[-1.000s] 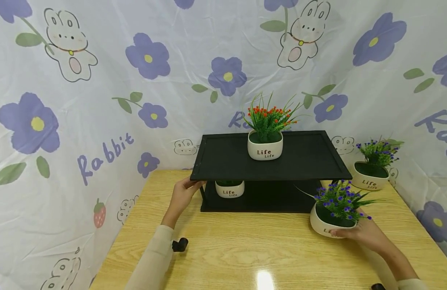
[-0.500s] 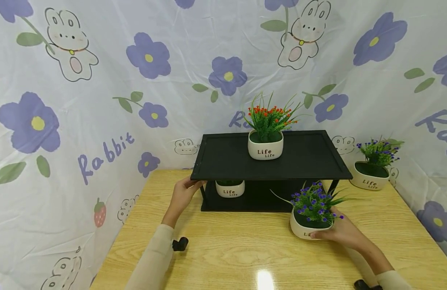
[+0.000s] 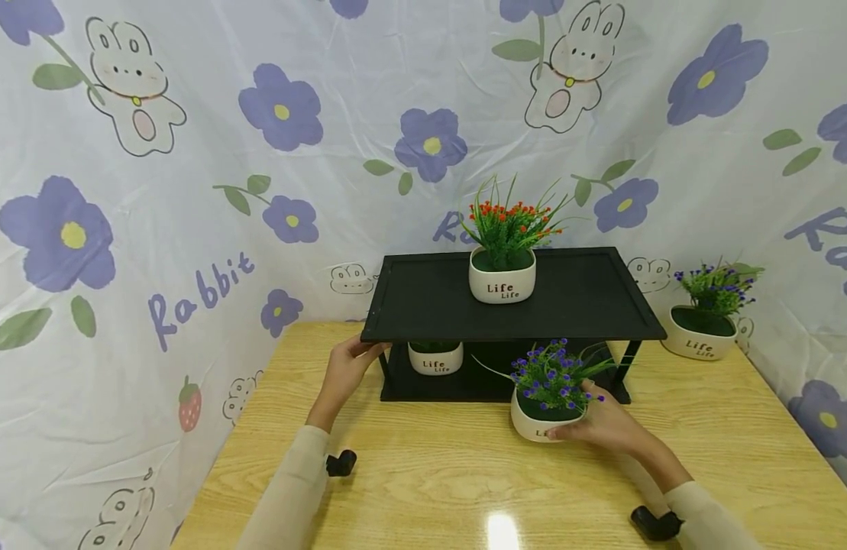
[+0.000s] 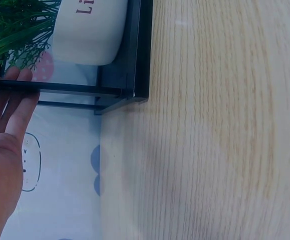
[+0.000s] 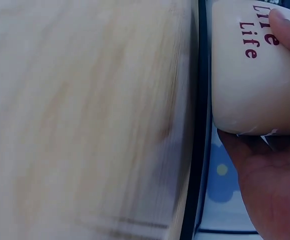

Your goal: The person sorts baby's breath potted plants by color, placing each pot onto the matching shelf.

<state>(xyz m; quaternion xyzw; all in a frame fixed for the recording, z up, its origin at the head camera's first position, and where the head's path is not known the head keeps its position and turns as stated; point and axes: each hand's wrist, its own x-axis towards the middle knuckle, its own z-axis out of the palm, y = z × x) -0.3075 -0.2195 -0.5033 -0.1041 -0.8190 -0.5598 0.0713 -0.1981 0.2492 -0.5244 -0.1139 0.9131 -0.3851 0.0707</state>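
Observation:
My right hand grips a white "Life" flower pot by its right side, thumb across the front. Purple flowers and long green blades rise from it. This pot is before the lower tier of a black two-tier shelf, overlapping its front edge in the head view. In the right wrist view the thumb lies by the red lettering on the pot. At the shelf's left end my left hand holds the front post just under the top board, thumb and fingers on opposite sides of it.
A pot with red flowers stands on the top board. Another white pot sits at the lower tier's left, its plant mostly hidden. One more purple-flowered pot stands right of the shelf on the wooden table. A printed curtain hangs behind.
My right hand has carried the purple-flowered pot leftward, from the shelf's right corner to before the lower tier. My left hand has stayed at the post.

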